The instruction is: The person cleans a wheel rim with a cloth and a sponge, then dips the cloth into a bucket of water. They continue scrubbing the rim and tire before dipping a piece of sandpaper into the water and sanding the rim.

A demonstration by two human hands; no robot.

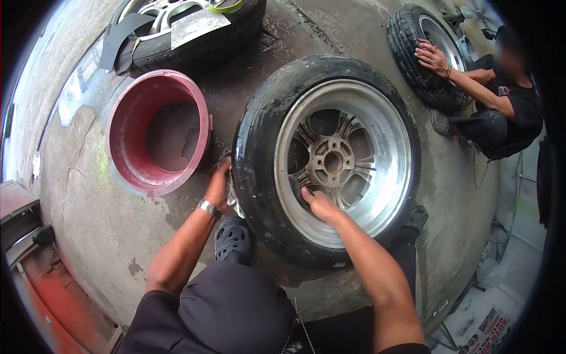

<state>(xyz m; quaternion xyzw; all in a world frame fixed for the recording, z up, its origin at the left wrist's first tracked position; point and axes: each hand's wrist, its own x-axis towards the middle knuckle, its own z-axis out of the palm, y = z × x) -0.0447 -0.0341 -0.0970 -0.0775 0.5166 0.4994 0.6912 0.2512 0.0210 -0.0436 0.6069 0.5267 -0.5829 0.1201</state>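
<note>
In front of me a car wheel stands tilted, its black tyre [257, 194] around a silver alloy rim [386, 141] with a dirty, brownish hub. My right hand [320, 205] reaches inside the rim at the lower-left spokes. Its thumb shows, and its fingers are closed around or against something dark that I cannot make out. My left hand [219, 184], with a metal watch [209, 208] on the wrist, is at the tyre's left side. Its fingers are mostly hidden there. A whitish crumpled piece [233, 199] hangs beside it against the tyre.
A red, open drum-like ring [201, 112] stands left of the wheel. Behind it lies another wheel [236, 35] with a grey sheet [199, 26] and a green tape roll [226, 6] on top. At the right, a crouching person [519, 109] holds a third wheel [407, 53].
</note>
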